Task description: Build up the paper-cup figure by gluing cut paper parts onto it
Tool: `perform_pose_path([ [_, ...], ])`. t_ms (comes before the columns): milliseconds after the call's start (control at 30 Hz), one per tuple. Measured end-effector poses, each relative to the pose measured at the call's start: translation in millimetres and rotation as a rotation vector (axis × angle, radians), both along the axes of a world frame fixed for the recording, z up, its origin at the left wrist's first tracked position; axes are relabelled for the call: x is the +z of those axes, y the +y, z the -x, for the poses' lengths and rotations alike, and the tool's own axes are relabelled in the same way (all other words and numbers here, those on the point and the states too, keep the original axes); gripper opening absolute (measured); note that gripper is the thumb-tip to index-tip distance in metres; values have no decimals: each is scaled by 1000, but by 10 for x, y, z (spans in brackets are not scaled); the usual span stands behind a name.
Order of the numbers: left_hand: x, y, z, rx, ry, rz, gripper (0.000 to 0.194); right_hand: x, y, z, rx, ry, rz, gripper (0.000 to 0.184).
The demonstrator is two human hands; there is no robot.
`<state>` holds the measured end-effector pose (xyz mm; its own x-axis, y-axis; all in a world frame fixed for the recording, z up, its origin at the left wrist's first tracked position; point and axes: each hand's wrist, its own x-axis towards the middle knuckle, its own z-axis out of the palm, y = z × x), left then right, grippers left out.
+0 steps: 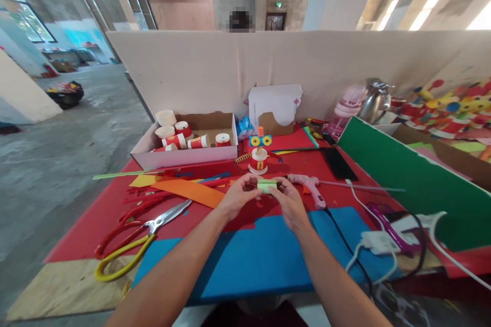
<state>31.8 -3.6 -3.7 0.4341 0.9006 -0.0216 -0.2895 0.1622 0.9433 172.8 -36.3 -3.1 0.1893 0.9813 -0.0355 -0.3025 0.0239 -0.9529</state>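
Between my two hands is a small piece of light green paper (267, 186), folded or rolled into a short block. My left hand (242, 195) pinches its left end, and my right hand (289, 198) pinches the right end. Just beyond them stands a paper-cup figure (258, 161) with a red and white body, a blue strip with yellow round eyes and an orange coil on top. A pink glue gun (312, 189) lies to the right of my right hand. Left of my left hand lie orange paper strips (187, 190) and large scissors (153, 225) with red and yellow handles.
A box (184, 157) of paper cups stands at the back left, a green-sided box (399, 184) at the right. Blue sheet (245, 260) covers the front edge. A phone (339, 163), a power strip (383, 240) and cables lie right. A person's head shows behind the partition (199, 69).
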Motion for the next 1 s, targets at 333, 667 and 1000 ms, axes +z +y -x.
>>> perform_pose_path([
  [333, -5, 22, 17, 112, 297, -290, 27, -19, -12, 0, 22, -97, 28, 35],
  [667, -65, 54, 35, 173, 436, -499, 21, -3, -30, 35, 75, -70, 143, 37],
  [1000, 16, 16, 28, 79, 382, -473, 19, -16, -16, -23, 75, 66, 156, 33],
])
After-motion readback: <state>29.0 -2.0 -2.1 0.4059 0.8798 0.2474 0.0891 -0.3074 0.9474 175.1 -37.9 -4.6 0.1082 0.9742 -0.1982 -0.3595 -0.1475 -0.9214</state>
